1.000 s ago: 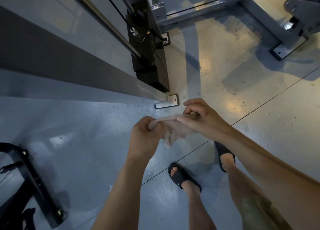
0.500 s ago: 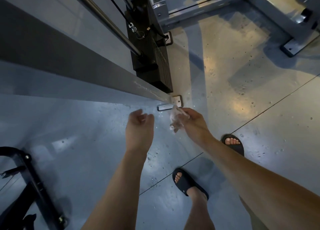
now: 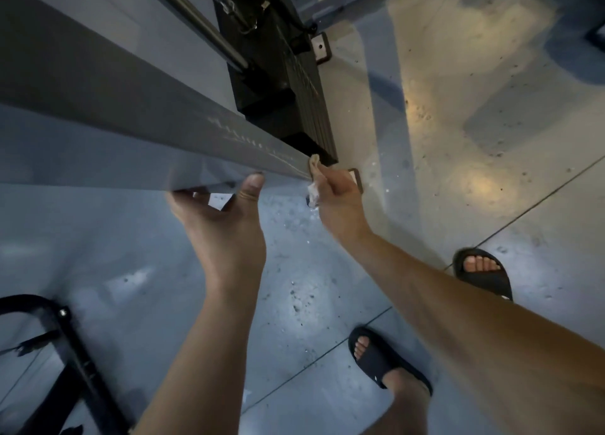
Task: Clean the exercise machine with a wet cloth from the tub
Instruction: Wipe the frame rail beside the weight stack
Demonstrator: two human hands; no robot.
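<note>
Head: cloth (image 3: 313,187) in right hand (image 3: 340,205), pressed against machine post (image 3: 131,107).

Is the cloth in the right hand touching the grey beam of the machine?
Touching. The head view shows the cloth pinched in the right hand, its upper end lying against the grey beam with no gap.

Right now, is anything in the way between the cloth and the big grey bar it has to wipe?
No, nothing visible is in the way. The cloth, pinched in the right hand, seems to touch the grey bar near its lower end. The left hand grips the bar's edge off to the side, apart from the cloth.
</note>
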